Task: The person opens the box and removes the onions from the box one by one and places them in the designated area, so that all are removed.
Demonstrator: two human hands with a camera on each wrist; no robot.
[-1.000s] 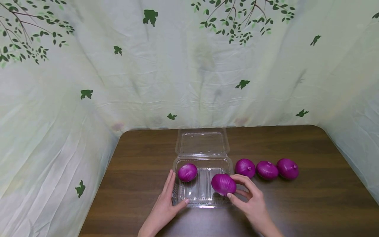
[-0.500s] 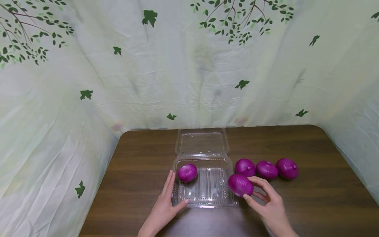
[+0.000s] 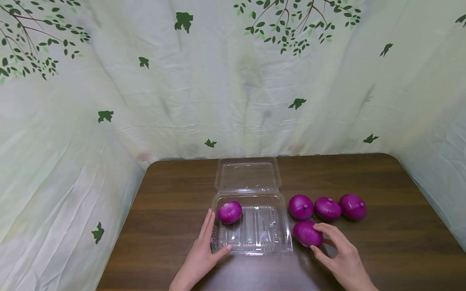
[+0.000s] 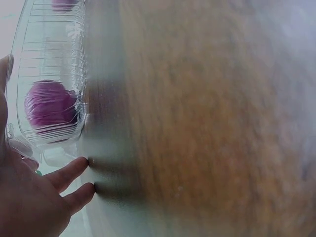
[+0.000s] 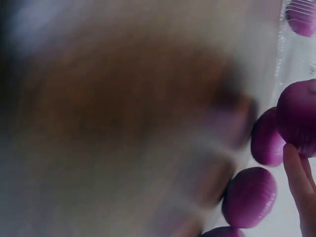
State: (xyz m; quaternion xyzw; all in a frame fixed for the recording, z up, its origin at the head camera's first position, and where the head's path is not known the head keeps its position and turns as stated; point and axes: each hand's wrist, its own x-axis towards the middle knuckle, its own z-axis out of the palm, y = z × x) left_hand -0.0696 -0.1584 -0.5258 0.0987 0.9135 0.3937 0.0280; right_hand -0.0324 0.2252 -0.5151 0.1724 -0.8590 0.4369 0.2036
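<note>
My right hand (image 3: 340, 254) pinches a purple onion (image 3: 308, 234) between thumb and fingers, just right of the clear plastic container (image 3: 255, 244). In the right wrist view this held onion (image 5: 298, 116) is partly cut off by the frame edge. My left hand (image 3: 200, 250) rests along the container's left side, thumb at the front rim, fingers fairly straight. Inside the container, at the left, lies another onion (image 3: 230, 212), seen through the plastic wall in the left wrist view. The container's lid (image 3: 248, 174) is folded back away from me.
A row of three purple onions, a left one (image 3: 301, 207), a middle one (image 3: 328, 209) and a right one (image 3: 352, 207), lies right of the container. The brown wooden table (image 3: 174, 194) meets a pale leaf-printed cloth (image 3: 233, 81) behind.
My right hand has carried its onion from above the container's right part out to the right and down beside the row. My left hand has stayed at the container.
</note>
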